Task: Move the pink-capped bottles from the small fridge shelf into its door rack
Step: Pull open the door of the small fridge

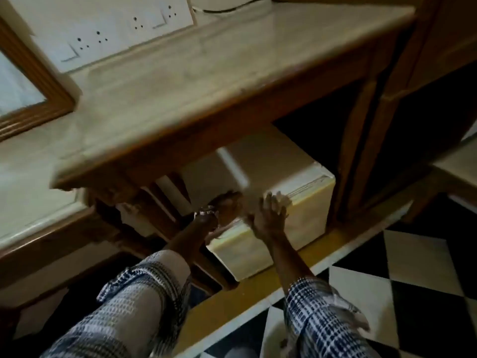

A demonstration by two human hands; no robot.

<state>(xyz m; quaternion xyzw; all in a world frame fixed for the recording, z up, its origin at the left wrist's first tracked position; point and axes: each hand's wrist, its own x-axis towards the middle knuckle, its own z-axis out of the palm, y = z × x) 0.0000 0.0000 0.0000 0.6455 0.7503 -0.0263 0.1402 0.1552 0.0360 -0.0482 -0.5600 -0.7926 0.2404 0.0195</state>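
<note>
both hands sit on the closed fridge (268, 202) under the bench (180, 86), left hand (227, 206) curled at the door edge, right hand (271, 215) spread flat and empty; bottles unseen inside, so a jerked door could topple them.

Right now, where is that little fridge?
The small cream fridge sits low in the middle of the head view, tucked under the marble counter, with both hands on its near top edge.
</note>
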